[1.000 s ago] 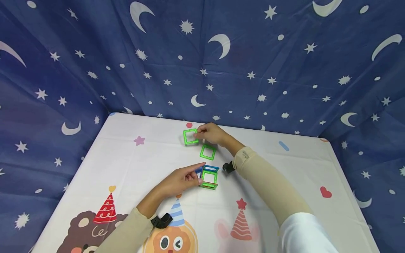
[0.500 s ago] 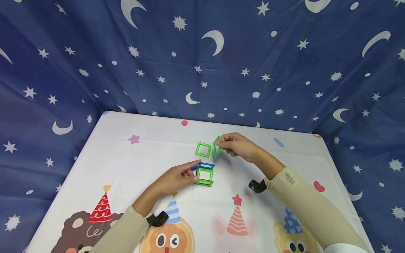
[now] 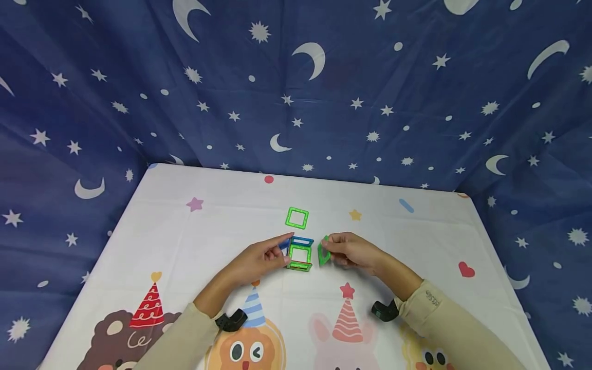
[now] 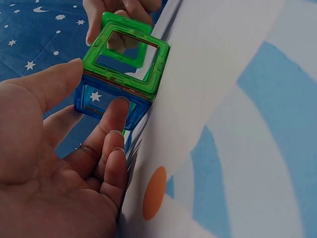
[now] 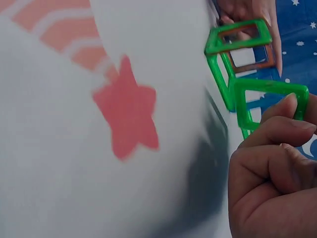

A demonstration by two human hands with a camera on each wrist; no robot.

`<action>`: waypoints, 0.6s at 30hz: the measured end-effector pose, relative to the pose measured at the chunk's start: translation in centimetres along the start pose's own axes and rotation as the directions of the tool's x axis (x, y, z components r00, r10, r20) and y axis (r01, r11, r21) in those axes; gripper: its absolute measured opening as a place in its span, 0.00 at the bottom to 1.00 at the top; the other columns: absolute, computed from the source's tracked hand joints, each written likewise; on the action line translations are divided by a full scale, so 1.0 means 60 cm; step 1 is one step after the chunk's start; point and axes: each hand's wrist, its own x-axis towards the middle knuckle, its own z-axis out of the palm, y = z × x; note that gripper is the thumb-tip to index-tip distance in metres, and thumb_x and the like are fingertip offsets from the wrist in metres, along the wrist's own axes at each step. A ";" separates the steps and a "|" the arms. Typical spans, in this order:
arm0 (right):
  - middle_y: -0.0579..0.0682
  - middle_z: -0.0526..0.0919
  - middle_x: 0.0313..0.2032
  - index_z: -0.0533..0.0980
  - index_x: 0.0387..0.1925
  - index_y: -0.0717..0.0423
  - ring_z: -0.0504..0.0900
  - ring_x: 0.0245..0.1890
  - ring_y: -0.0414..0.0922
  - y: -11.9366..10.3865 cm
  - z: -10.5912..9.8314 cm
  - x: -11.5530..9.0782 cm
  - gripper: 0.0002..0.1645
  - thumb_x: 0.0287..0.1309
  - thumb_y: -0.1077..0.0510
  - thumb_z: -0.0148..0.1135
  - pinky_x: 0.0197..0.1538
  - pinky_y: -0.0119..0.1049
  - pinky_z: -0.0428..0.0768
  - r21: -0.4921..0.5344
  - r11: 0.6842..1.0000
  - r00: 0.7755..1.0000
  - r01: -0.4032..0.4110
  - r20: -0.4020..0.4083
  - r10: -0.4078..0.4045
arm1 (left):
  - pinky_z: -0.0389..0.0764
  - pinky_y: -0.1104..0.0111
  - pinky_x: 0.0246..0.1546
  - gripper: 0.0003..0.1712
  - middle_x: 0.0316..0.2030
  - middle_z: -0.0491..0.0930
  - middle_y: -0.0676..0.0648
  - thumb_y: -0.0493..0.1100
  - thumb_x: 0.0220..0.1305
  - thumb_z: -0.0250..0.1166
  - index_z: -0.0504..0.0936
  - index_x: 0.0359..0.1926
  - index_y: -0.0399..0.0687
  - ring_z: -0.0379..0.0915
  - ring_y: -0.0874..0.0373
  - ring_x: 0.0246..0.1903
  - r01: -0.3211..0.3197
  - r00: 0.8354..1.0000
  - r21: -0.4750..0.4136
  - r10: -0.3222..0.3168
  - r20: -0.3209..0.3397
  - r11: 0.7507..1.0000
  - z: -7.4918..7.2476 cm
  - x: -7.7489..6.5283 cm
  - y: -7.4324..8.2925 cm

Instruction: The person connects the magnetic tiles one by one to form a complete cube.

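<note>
A partly built box of magnetic tiles (image 3: 300, 267) stands mid-table, with green, blue and red-orange frames. My left hand (image 3: 256, 264) grips its left side. In the left wrist view, the digits press on the green frame (image 4: 119, 82) and the blue side (image 4: 140, 112). Just right of the box, my right hand (image 3: 355, 252) pinches a square green magnetic tile (image 5: 272, 86) by its edge. That tile is tilted up on edge, its face turned toward the box's right side. Curled fingers cover one corner of it in the right wrist view.
A loose green magnetic tile (image 3: 296, 226) lies flat behind the box. The white tablecloth (image 3: 222, 231) carries printed animals and shapes. A dark blue star-and-moon curtain (image 3: 250, 133) rises behind the table's back edge. Dark wrist cameras (image 3: 385, 311) sit low near each sleeve.
My right hand has carried a green tile from the back of the table, rightward and then toward me, beside the box. The left hand has kept its hold on the box.
</note>
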 end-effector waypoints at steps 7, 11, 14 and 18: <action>0.45 0.70 0.22 0.69 0.27 0.55 0.62 0.17 0.40 0.016 0.023 0.012 0.21 0.73 0.46 0.58 0.19 0.30 0.56 0.015 1.000 0.999 0.027 0.017 -0.028 | 0.72 0.73 0.36 0.37 0.38 0.78 0.52 0.56 0.69 0.68 0.68 0.75 0.66 0.71 0.58 0.36 -0.006 1.000 0.005 0.006 -0.005 1.000 0.000 0.002 0.003; 0.45 0.68 0.21 0.69 0.29 0.55 0.62 0.17 0.40 0.024 0.032 0.016 0.21 0.75 0.47 0.56 0.19 0.30 0.56 0.036 0.998 0.999 0.045 0.027 -0.046 | 0.72 0.73 0.37 0.37 0.39 0.79 0.53 0.55 0.69 0.68 0.67 0.76 0.64 0.71 0.58 0.36 0.000 1.000 0.004 0.000 0.000 1.000 -0.001 0.000 0.003; 0.45 0.68 0.21 0.69 0.31 0.57 0.61 0.17 0.40 0.031 0.036 0.018 0.20 0.76 0.47 0.55 0.20 0.30 0.56 0.068 0.996 0.997 0.059 0.036 -0.062 | 0.72 0.72 0.37 0.37 0.39 0.79 0.52 0.55 0.69 0.67 0.67 0.76 0.63 0.70 0.58 0.36 -0.001 1.000 0.002 0.001 0.006 1.000 0.000 -0.001 0.003; 0.46 0.70 0.22 0.70 0.32 0.57 0.62 0.18 0.39 0.034 0.041 0.021 0.20 0.74 0.47 0.57 0.21 0.29 0.57 0.078 0.993 0.994 0.094 0.044 -0.097 | 0.72 0.72 0.36 0.37 0.39 0.79 0.53 0.55 0.69 0.67 0.67 0.76 0.63 0.71 0.58 0.35 -0.002 1.000 0.005 0.002 0.004 1.000 -0.001 -0.002 0.005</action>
